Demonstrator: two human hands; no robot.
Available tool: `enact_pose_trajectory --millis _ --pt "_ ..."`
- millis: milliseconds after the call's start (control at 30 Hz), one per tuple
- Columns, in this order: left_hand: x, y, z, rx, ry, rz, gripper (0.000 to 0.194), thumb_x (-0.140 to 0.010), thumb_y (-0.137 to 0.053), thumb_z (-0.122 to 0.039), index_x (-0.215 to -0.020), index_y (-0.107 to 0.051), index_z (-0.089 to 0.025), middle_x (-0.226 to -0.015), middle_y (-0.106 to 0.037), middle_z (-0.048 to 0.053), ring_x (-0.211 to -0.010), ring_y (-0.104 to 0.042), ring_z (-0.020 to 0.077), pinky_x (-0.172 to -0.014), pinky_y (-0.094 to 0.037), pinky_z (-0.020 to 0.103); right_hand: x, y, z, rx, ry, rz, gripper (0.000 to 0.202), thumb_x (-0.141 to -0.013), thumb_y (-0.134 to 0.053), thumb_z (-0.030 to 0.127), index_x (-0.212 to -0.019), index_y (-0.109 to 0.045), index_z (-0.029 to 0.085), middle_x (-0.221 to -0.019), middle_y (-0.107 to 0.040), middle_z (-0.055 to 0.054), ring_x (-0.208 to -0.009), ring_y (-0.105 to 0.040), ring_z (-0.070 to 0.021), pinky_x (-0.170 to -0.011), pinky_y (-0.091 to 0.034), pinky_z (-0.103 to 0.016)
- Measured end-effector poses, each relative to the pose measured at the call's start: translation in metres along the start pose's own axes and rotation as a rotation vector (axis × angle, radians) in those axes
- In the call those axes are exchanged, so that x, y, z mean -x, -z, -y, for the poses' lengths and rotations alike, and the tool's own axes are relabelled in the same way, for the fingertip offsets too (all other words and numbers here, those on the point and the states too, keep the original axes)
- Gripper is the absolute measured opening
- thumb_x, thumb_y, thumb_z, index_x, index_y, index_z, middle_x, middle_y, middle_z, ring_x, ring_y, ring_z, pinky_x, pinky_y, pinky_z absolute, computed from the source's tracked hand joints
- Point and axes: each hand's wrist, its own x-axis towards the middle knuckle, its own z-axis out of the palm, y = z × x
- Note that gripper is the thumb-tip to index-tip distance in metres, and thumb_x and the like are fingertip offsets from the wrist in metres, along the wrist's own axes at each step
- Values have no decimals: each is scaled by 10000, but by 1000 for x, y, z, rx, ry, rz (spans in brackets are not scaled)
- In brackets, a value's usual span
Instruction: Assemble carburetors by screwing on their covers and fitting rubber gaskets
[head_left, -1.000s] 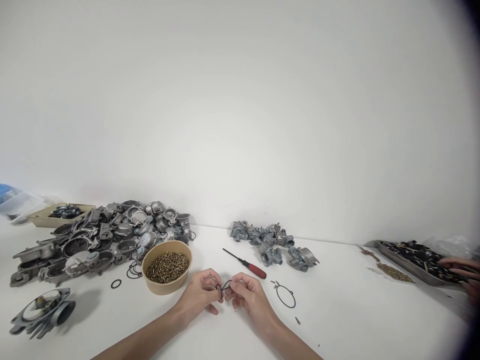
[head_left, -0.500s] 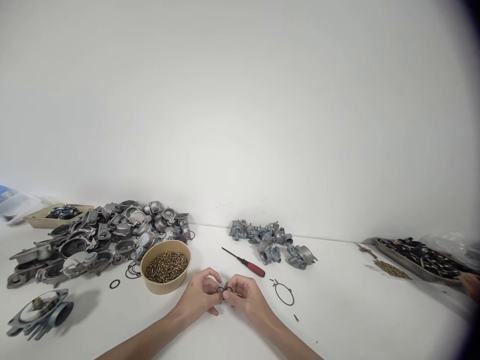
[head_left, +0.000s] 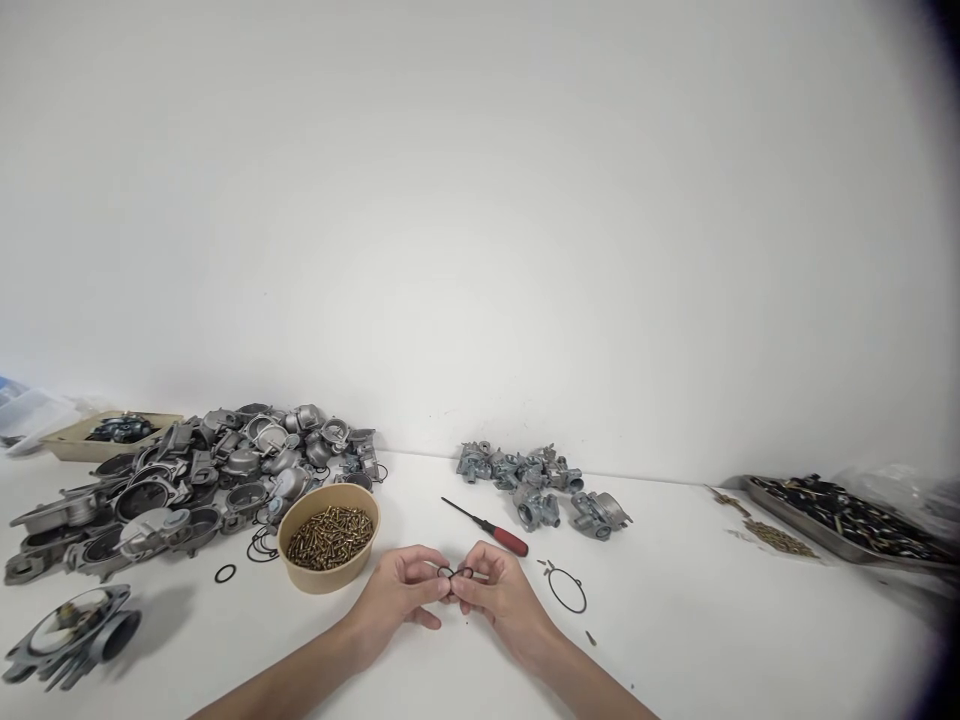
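Note:
Between my fingertips, low in the middle of the head view, is a thin black rubber ring (head_left: 468, 570), bent so that a small loop stands up on each side. My left hand (head_left: 394, 598) pinches it from the left, thumb against fingers. From the other side my right hand (head_left: 502, 600) pinches it too, its fingertips close to the left ones. Part of the ring is hidden by my fingers. A red-handled screwdriver (head_left: 504, 538) lies just beyond my hands. To the right of my right hand rests a larger black gasket ring (head_left: 568, 592), with small screws beside it.
A tan bowl (head_left: 298, 575) of brass-coloured screws stands left of my hands, before a heap of grey metal carburetor parts (head_left: 244, 462). A carburetor body (head_left: 82, 630) sits front left; several more (head_left: 536, 505) lie near the wall. At far right is a metal tray (head_left: 840, 542) of dark parts.
My fingers have shifted slightly on the black ring, and its two loops show more clearly. A hand at the far right edge has gone out of view. The view has shifted a little.

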Motion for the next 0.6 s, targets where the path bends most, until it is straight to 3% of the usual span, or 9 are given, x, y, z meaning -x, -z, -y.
enact_pose_trajectory --millis 200,467,600 --pt "1 0 2 56 40 24 390 -646 -863 -357 -899 -679 -124 -762 -684 60 -739 -635 174 -535 -488 222 1 -3 1 82 -1 -6 439 -554 -926 328 -635 -521 179 -584 -585 46 -583 -658 -183 -509 -449 -255" --pt "4 0 -9 45 80 39 306 -656 -855 -339 -799 -720 -104 -819 -704 90 -768 -639 169 -582 -470 214 3 0 4 61 32 106 310 -695 -851 311 -730 -574 174 -719 -663 -15 -712 -670 -195 -634 -504 -306" --pt "2 0 -8 -30 51 2 347 -626 -865 -360 -826 -735 -107 -764 -697 85 -735 -626 178 -554 -481 227 3 2 3 56 22 100 317 -697 -849 299 -715 -557 176 -704 -639 4 -654 -643 -164 -629 -492 -300"
